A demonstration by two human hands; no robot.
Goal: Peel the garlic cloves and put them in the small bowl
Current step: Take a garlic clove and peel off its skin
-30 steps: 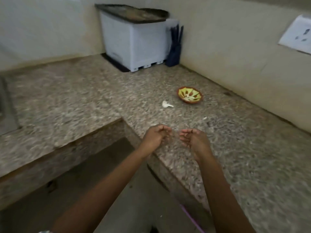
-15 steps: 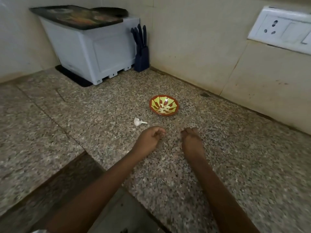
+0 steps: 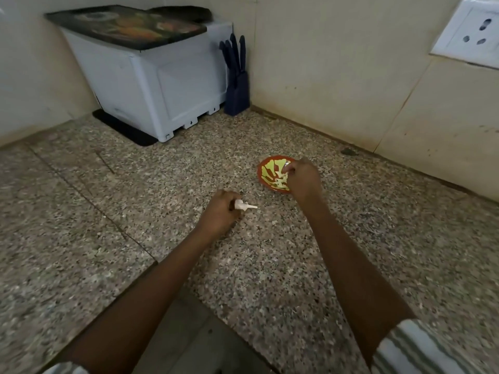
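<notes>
A small red bowl (image 3: 266, 176) with a yellow-green pattern sits on the speckled granite counter (image 3: 270, 252), with pale garlic pieces inside. My right hand (image 3: 303, 179) is over the bowl's right side, its curled fingertips down among the pieces; what they pinch is hidden. Left of the bowl lies a white garlic piece (image 3: 243, 205) with a stalk pointing right. My left hand (image 3: 220, 213) has its curled fingers closed on the piece's left end.
A white box appliance (image 3: 162, 85) with a dark patterned lid stands in the back corner, with a dark blue knife block (image 3: 236, 85) beside it. A wall socket (image 3: 475, 33) is at the upper right. The counter's inner edge drops away at the bottom centre.
Both hands have moved forward. The left hand has reached the white garlic piece and closed on it. The right hand has gone into the bowl.
</notes>
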